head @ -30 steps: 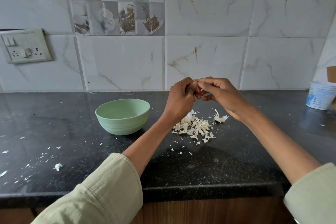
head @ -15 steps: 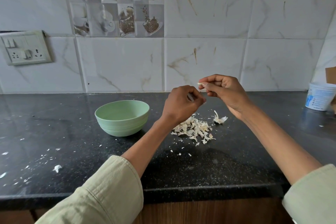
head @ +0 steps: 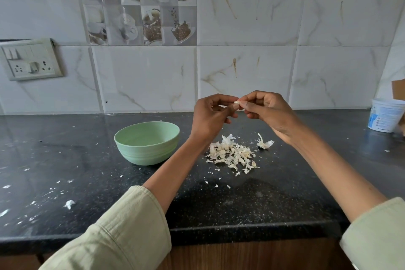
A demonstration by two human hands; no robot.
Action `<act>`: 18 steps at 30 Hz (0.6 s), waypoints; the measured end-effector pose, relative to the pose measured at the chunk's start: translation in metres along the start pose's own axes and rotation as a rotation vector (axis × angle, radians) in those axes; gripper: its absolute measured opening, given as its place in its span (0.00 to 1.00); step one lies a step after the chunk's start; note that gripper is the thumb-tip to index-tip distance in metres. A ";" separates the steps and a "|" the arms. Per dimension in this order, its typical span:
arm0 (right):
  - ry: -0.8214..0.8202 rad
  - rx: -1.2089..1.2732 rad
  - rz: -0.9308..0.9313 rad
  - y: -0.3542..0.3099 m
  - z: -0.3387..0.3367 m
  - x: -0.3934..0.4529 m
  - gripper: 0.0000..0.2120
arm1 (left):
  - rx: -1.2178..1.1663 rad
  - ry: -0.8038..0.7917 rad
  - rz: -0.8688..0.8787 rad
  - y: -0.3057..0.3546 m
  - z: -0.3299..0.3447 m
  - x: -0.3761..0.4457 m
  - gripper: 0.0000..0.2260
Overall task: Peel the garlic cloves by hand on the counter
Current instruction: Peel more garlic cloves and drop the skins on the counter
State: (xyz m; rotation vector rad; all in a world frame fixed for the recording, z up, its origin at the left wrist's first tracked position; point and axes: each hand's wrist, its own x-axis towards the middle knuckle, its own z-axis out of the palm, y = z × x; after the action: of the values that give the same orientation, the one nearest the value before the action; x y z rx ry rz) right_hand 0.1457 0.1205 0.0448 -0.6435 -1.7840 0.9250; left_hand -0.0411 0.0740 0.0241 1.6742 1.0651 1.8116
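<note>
Head view, both hands (head: 241,114) pinching garlic clove (head: 237,102)

The surface (head: 65,160) is black speckled stone, polished and faintly reflective. On it sits a matt, smooth mint-green bowl (head: 146,142), probably plastic. Right of the bowl lie dry, papery garlic skins (head: 232,154). Behind the bowl, glossy marble-look wall tiles (head: 245,76). Both sleeves (head: 122,232) are soft pale-green woven cloth.
</note>
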 end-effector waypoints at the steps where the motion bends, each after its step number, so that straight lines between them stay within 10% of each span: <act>1: 0.003 -0.032 -0.018 0.000 0.000 0.000 0.08 | -0.018 0.001 -0.013 0.000 -0.001 0.000 0.09; 18: 0.005 -0.287 -0.147 -0.001 -0.004 -0.001 0.05 | -0.156 -0.112 -0.095 -0.007 -0.004 0.002 0.08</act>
State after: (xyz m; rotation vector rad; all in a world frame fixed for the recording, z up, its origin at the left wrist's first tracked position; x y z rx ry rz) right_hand 0.1498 0.1204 0.0461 -0.6822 -1.9495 0.5727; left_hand -0.0460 0.0787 0.0204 1.5854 0.9157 1.6753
